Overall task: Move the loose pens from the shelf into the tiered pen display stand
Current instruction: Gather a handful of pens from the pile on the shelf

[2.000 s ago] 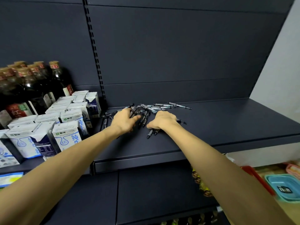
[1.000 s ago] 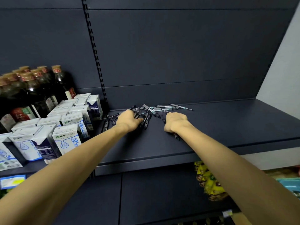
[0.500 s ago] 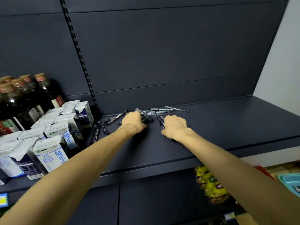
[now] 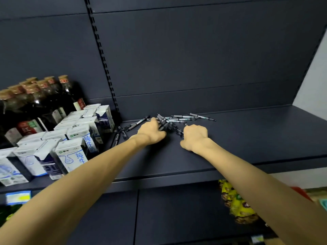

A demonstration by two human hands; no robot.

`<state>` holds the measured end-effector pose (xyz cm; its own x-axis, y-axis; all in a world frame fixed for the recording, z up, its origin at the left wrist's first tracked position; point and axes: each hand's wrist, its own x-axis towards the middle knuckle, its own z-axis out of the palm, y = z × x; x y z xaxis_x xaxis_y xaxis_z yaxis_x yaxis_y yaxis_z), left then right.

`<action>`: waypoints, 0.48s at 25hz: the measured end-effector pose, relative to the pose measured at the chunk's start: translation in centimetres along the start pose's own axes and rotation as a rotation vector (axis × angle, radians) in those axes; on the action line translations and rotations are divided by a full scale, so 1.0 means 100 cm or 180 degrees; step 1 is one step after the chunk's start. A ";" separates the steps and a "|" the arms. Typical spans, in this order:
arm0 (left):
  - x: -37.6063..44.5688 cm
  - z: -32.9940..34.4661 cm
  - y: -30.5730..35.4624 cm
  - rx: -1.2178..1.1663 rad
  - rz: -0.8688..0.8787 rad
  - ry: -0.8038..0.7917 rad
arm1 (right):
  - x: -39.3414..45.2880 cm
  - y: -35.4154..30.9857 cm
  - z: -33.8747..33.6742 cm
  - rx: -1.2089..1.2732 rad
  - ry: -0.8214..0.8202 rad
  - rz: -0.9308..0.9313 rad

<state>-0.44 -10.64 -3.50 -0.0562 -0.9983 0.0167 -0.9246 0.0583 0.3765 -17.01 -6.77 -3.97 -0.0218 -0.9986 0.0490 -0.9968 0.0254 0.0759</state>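
Several loose grey-and-black pens (image 4: 185, 118) lie in a heap near the back of the dark shelf (image 4: 247, 138). My left hand (image 4: 151, 132) is on the left side of the heap, fingers curled round a bundle of pens (image 4: 165, 125). A little to its right, my right hand (image 4: 195, 137) is knuckles up, fingers curled over a few pens (image 4: 180, 133) at its fingertips. Two or three more pens (image 4: 120, 136) lie apart at the left by the shelf joint. No pen display stand is in view.
White-and-blue milk cartons (image 4: 70, 138) and dark bottles (image 4: 44, 99) fill the neighbouring shelf section on the left. Yellow snack bags (image 4: 237, 204) sit on a lower level at the right. The shelf's back panel (image 4: 194, 59) rises just behind the pens.
Both hands have raked pens inward from the spread pile and closed on them. The right hand has shifted a little right and nearer. The view has swung slightly.
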 end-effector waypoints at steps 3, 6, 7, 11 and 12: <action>-0.010 -0.007 -0.009 -0.0235 -0.0071 0.0213 | -0.001 -0.002 0.006 -0.0093 0.0077 -0.0063; -0.011 -0.017 -0.016 -0.0591 -0.0035 0.0529 | -0.002 0.000 0.009 -0.0174 0.0070 -0.0188; -0.012 -0.022 -0.017 -0.0806 -0.0017 0.0635 | -0.003 0.000 0.009 -0.0199 0.0062 -0.0252; -0.009 -0.048 -0.015 -0.1543 0.0041 0.1004 | 0.001 0.003 0.000 0.0170 0.0144 -0.0311; -0.010 -0.052 -0.015 -0.1678 0.0098 0.1079 | 0.004 0.003 -0.004 0.0491 0.0213 -0.0201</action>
<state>2.94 -9.73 0.78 0.1228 -0.9476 0.2950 -0.6094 0.1626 0.7760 -17.29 -7.17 -3.54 0.0413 -0.9925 0.1155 -0.9961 -0.0498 -0.0725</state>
